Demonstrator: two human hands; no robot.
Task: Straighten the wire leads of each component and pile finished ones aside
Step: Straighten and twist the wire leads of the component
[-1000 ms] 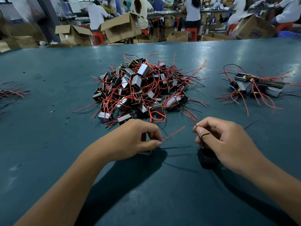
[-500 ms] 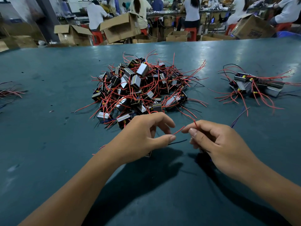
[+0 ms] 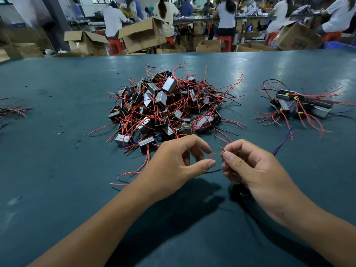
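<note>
A big tangled pile of components [image 3: 165, 108], small metal-cased blocks with red and black wire leads, lies mid-table. A smaller pile [image 3: 300, 105] lies at the right. My left hand [image 3: 179, 162] hovers in front of the big pile with its lower fingers curled. The component it holds is hidden under the palm, and red leads [image 3: 131, 173] trail out to its left. My right hand [image 3: 248, 166] pinches a red lead [image 3: 223, 149] between thumb and forefinger. Another red lead tip [image 3: 212, 156] shows between my left thumb and forefinger. A blue lead [image 3: 283, 143] sticks out behind my right hand.
The teal table [image 3: 57, 170] stretches wide. More wire leads [image 3: 13, 110] poke in at the left edge. Beyond the far edge stand open cardboard boxes [image 3: 142, 35] and red stools, with several people working at benches.
My hands have drawn closer together and slightly forward. My left forefinger and thumb have opened apart, and my right hand has taken the red lead's end near my left fingertips.
</note>
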